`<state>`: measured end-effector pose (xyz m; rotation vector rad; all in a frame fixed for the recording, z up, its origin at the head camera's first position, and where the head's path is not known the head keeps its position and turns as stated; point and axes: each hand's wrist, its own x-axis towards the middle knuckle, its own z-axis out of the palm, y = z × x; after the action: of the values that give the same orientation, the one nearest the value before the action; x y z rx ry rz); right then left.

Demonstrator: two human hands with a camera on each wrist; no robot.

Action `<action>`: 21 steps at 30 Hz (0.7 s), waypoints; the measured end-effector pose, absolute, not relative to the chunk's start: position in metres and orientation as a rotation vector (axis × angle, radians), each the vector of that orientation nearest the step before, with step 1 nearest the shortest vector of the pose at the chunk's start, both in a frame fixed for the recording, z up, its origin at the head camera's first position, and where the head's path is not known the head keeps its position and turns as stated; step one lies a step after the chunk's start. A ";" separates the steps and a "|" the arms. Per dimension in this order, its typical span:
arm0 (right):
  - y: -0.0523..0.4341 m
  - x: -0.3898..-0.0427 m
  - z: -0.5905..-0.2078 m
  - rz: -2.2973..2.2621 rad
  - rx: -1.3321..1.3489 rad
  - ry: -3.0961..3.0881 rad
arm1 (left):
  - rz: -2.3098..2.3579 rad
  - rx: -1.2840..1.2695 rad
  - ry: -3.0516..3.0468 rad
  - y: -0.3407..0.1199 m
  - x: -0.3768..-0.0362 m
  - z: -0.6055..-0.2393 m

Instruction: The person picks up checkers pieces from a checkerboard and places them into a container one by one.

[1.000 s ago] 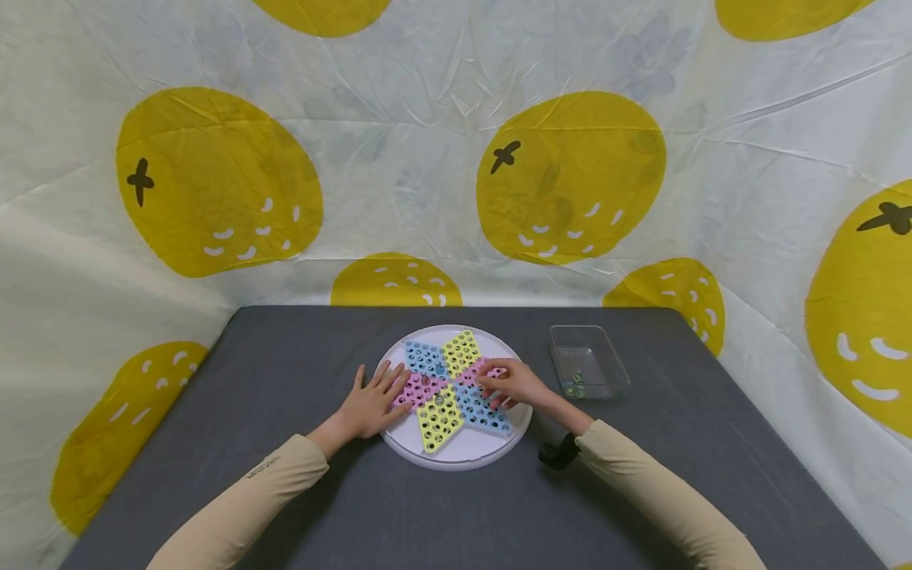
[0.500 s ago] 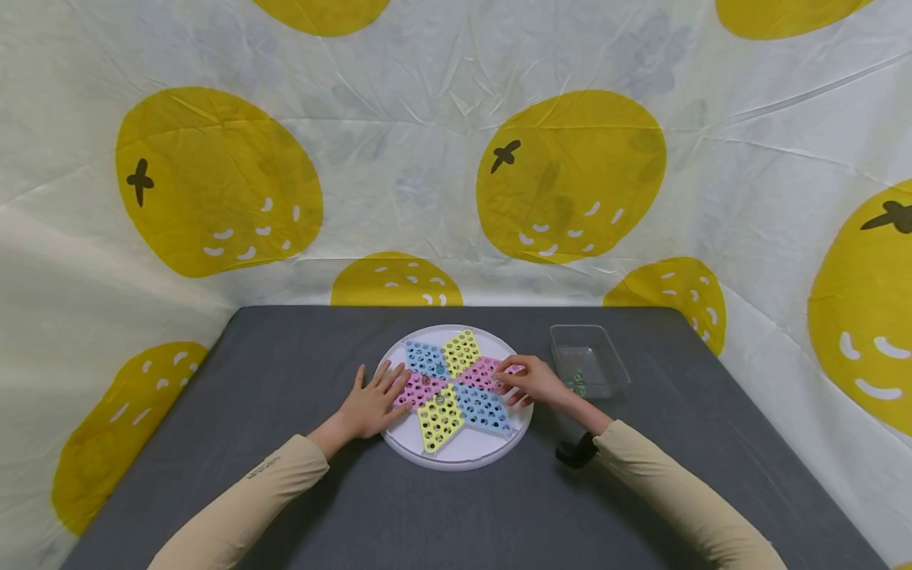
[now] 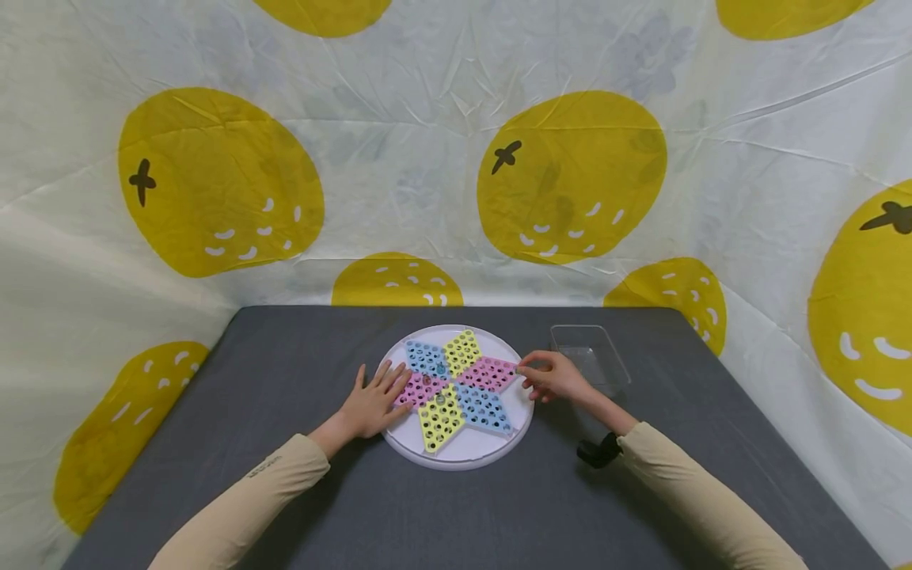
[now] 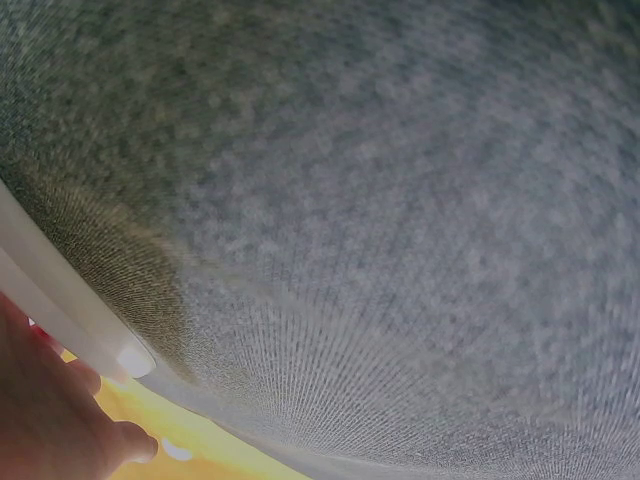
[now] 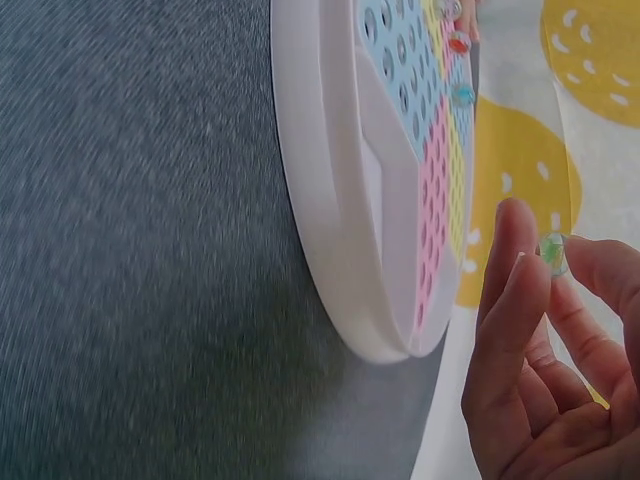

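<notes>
A round white Chinese checkers board (image 3: 456, 461) with a yellow, pink and blue star of holes lies on the table. My left hand (image 3: 369, 408) rests on its left rim with fingers spread, partly over the pink point. At the right rim, just off the other pink point, my right hand (image 3: 557, 378) pinches a clear green marble (image 5: 551, 254) between thumb and finger, best seen in the right wrist view. Near the star's middle sit a teal marble (image 3: 441, 369), a red marble (image 3: 427, 380) and a clear marble (image 3: 440, 399).
A clear plastic box (image 3: 618, 366) stands right of the board, its front left corner hidden by my right hand. Dark grey cloth covers the table (image 3: 456, 518). A curtain (image 3: 420, 158) with yellow fruit prints hangs behind.
My right hand has moved rightward from over the star's right side to the board's right rim. Green marbles seen in the box earlier are now covered by it. The left hand stays put.
</notes>
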<state>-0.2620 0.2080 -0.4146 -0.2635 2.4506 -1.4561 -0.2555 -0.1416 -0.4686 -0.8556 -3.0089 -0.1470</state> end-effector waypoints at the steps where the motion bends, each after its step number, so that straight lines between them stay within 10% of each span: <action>1: 0.210 -0.262 -0.414 -1.458 -0.260 2.457 | -0.146 -0.856 -3.011 -0.142 -0.256 -0.469; 21: 0.252 -0.264 -0.401 -1.520 -0.243 2.501 | -0.126 -0.850 -3.025 -0.142 -0.255 -0.468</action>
<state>-0.2641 0.2516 -0.4006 -0.2431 2.5009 -1.5197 -0.2554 -0.1417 -0.4682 -0.8497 -3.0250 -0.1260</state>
